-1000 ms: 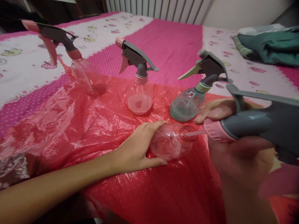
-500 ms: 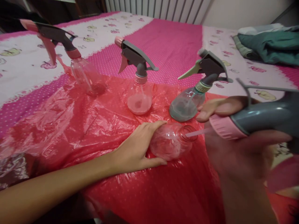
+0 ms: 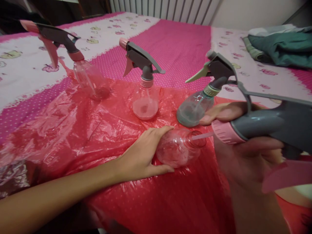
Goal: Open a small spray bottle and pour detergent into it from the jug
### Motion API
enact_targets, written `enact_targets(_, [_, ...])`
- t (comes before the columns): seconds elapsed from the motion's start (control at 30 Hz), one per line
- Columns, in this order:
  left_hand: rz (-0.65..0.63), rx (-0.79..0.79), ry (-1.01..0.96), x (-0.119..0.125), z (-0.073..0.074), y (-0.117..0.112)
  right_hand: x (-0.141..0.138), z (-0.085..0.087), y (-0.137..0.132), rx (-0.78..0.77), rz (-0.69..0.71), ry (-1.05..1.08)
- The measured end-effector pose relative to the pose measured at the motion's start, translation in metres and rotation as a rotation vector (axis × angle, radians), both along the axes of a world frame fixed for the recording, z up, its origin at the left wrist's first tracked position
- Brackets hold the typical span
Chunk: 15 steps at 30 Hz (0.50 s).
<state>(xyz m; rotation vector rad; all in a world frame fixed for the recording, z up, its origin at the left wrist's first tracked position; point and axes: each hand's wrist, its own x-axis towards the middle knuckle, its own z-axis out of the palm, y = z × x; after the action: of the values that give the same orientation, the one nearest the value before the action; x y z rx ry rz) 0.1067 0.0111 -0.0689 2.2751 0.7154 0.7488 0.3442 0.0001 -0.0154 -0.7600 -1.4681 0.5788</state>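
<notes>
My left hand [image 3: 148, 152] grips the base of a clear pink bottle [image 3: 176, 148] that lies tilted on a red plastic sheet, its threaded mouth facing right. In my right hand [image 3: 255, 149] is a grey spray head [image 3: 265, 122] with a pink collar [image 3: 227, 131] and pink trigger. Its thin dip tube [image 3: 202, 136] reaches into the bottle's mouth, while the collar stays apart from the neck. Just behind my right fingertips leans a spray bottle with a green collar [image 3: 193, 109].
Two more spray bottles with pink triggers stand behind, one in the middle [image 3: 145, 102] and one at the left [image 3: 87, 76]. The red plastic sheet [image 3: 97, 136] covers part of a pink and white bedspread [image 3: 170, 45]. Folded green cloth [image 3: 287, 48] lies at the far right.
My right hand has brought the spray head left, closer to the bottle, so its tube sits further inside the mouth. My left hand and the bottle have hardly moved.
</notes>
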Motion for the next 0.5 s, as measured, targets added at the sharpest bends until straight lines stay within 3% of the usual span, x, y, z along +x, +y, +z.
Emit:
enact_targets(0.27, [0.004, 0.009, 0.000, -0.0013, -0.0030, -0.0003, 0.0080, -0.0065, 0.0075, 0.159, 0.050, 0.010])
enact_targets(0.4, [0.005, 0.048, -0.001, -0.0031, -0.0059, -0.0001, 0.0056, -0.0014, 0.0080, 0.124, 0.112, 0.118])
enact_targets(0.5, [0.004, 0.054, 0.010, -0.0039, -0.0064, -0.0001, 0.0073, 0.0010, 0.0063, 0.048, 0.044, 0.170])
